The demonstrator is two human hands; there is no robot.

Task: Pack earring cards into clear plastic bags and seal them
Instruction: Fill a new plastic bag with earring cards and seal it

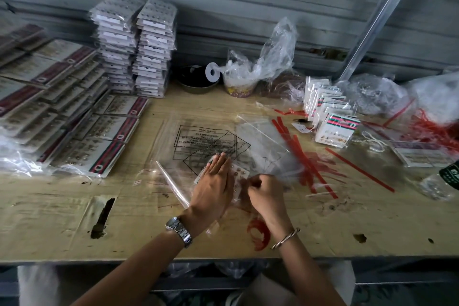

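Pressing earring card with spread left hand, right hand pinches bag beside red strips.

Earring card mostly under left hand

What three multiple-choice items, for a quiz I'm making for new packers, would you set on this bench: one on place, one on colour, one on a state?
1. The tall white card stacks stand: A) back left by the wall B) front right C) under the hands.
2. The loose strips are: A) blue B) red C) green.
3. The left hand is: A) fisted B) lifted C) flat on the clear bag.
A: they rise against the wall. B: plainly red. C: straight fingers press the bag.
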